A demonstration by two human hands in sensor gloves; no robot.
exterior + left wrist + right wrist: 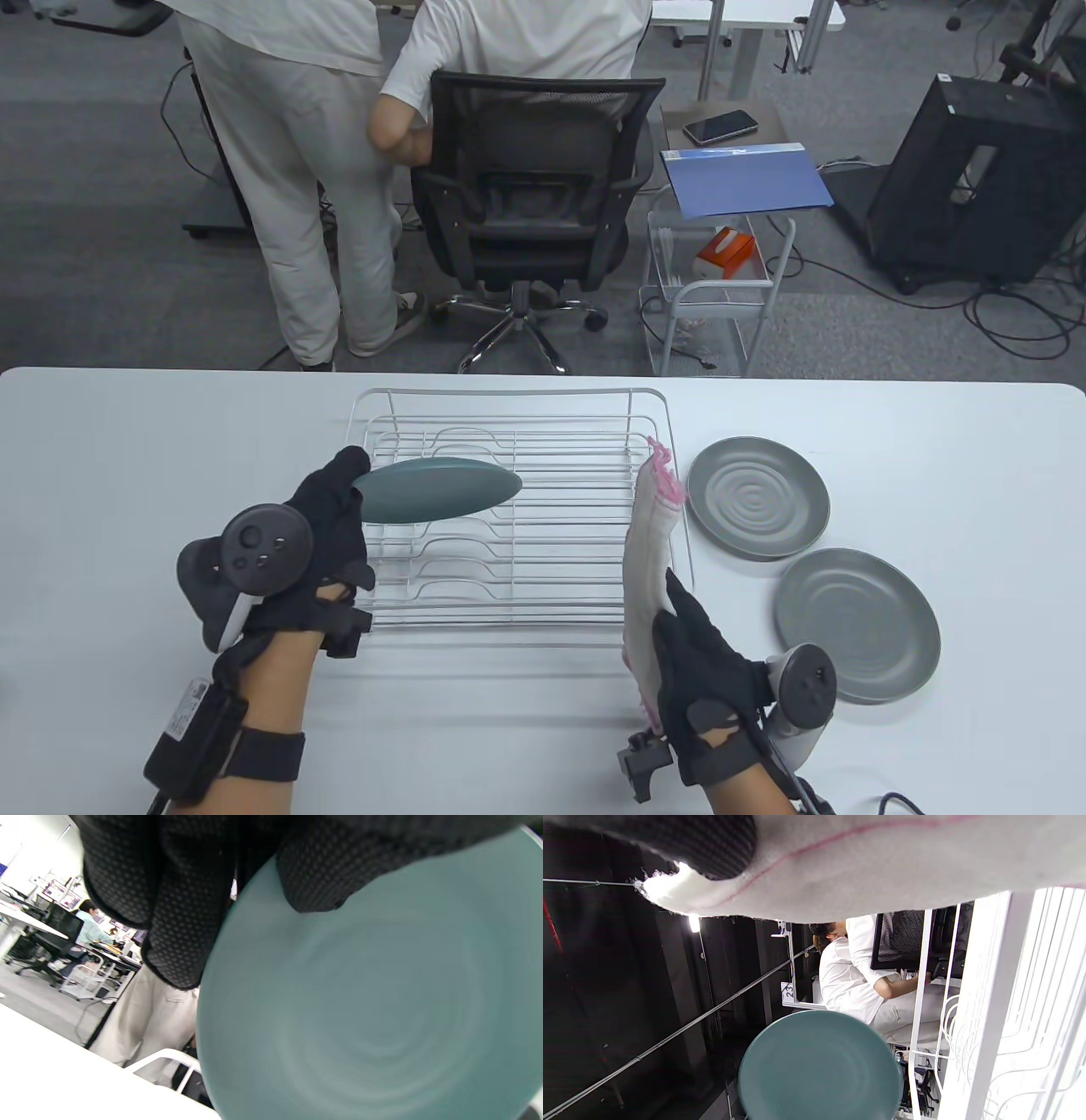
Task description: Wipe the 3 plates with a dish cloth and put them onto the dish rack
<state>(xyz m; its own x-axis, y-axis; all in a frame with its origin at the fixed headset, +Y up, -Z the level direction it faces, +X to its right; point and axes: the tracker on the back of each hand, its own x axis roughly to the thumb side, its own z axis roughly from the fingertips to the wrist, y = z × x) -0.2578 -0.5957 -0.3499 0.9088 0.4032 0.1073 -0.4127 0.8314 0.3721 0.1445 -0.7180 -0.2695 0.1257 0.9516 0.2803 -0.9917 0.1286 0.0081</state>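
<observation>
Office floor behind, white worktop (127, 475) up front. We see the left hand (327, 543) pinching the teal plate (437, 490) by its rim, held on edge over the dish rack (509, 509), probably lining it up for a slot. The right hand (704, 671) grips the dish cloth (649, 543) upright beside the rack, kept clear. Two grey plates (758, 497) lie flat on the right, likely unwiped. The plate hides the slot below it; the left fingertips sit behind the rim.

Your dish rack (517, 509) sits at table centre; two plates (758, 497) (857, 624) lie at its three and four o'clock.
</observation>
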